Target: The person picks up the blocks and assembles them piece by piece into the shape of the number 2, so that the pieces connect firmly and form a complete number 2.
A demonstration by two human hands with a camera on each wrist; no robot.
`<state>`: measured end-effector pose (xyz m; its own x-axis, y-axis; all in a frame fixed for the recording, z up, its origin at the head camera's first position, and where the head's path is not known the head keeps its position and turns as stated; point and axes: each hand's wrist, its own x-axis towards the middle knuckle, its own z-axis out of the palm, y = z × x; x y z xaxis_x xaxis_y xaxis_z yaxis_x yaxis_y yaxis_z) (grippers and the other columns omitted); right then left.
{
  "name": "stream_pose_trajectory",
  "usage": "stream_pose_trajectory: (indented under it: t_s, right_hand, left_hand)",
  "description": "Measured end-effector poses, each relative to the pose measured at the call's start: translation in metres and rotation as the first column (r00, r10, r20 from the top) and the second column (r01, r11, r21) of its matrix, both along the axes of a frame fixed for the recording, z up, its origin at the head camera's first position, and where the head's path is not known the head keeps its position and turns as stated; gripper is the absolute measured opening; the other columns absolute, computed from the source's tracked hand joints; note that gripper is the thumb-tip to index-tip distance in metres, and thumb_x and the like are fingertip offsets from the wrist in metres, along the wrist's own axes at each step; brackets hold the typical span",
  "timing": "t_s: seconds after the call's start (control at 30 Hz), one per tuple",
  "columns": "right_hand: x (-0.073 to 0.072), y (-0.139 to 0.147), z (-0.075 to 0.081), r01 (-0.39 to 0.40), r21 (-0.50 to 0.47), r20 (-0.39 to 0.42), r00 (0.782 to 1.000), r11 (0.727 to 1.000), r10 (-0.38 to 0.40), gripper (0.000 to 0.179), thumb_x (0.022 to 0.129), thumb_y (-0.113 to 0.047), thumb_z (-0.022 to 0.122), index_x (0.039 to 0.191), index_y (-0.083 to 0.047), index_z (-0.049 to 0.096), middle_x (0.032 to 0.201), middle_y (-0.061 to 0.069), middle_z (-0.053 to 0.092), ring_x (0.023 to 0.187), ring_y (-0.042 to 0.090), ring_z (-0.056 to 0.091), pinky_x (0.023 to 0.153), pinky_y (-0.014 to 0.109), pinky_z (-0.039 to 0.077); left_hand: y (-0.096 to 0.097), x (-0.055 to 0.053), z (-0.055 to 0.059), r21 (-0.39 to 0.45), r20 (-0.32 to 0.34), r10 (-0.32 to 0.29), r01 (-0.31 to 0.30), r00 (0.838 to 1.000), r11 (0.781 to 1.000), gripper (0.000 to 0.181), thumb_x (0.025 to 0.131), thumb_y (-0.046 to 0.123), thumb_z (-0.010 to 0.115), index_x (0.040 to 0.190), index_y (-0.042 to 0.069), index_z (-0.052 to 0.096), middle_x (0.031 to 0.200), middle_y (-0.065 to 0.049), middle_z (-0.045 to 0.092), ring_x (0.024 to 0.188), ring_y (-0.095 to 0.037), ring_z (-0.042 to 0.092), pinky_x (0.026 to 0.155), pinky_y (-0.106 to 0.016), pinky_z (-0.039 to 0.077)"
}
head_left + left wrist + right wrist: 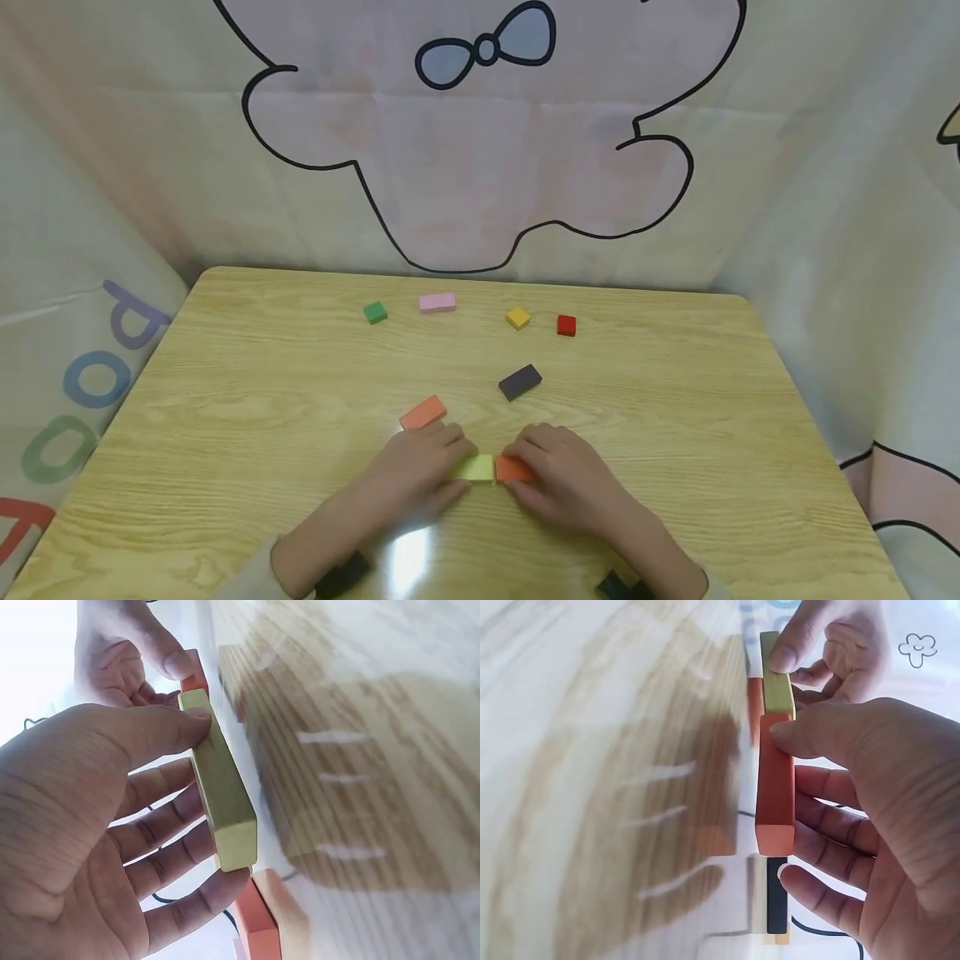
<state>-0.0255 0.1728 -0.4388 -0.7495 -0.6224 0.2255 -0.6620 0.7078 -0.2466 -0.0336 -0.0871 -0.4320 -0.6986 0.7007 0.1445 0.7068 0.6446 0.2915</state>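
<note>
My left hand [423, 467] pinches a pale yellow-green block [221, 784] between thumb and fingers. In my right hand [562, 475] an orange-red block [775, 784] is gripped the same way. The two blocks lie end to end on the wooden table, nearly in one line, their facing ends touching or almost so. Just beyond the left fingers rests a salmon-orange block [423, 412]. A black block [520, 382] sits farther off, ahead of the right hand.
Along the far part of the wooden table [675, 392] lie a green block [375, 312], a pink block [437, 302], a yellow block [517, 317] and a red block [566, 325]. A printed curtain [480, 192] hangs behind the table's back edge and at both sides.
</note>
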Motion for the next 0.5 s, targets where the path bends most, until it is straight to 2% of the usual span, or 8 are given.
stream_pose_trajectory:
  t_s: [0.2,0.5]
  right_hand:
    - [-0.0007,-0.0015,-0.0043,0.013,0.008,0.014,1.000,1.000,-0.014,0.026,0.088,-0.036,0.085,0.108,-0.021,0.076,0.103,-0.011,0.070,0.091,0.005,0.063,0.082,0.028,0.057]
    - [-0.0015,-0.0017,-0.0069,0.013,0.011,0.030,0.999,1.000,-0.013,0.028,0.088,-0.035,0.085,0.111,-0.020,0.076,0.108,-0.009,0.072,0.097,0.006,0.066,0.085,0.030,0.059]
  left_hand:
    - [0.0000,-0.0016,-0.0036,-0.005,0.009,-0.002,0.002,1.000,1.000,0.014,0.094,0.031,0.077,0.103,0.022,0.071,0.092,0.012,0.059,0.079,-0.004,0.047,0.068,-0.018,0.042]
    - [0.0007,-0.0035,-0.0084,-0.003,-0.017,-0.009,0.009,1.000,1.000,0.015,0.092,0.028,0.079,0.102,0.023,0.070,0.092,0.011,0.061,0.080,-0.006,0.050,0.068,-0.020,0.043]
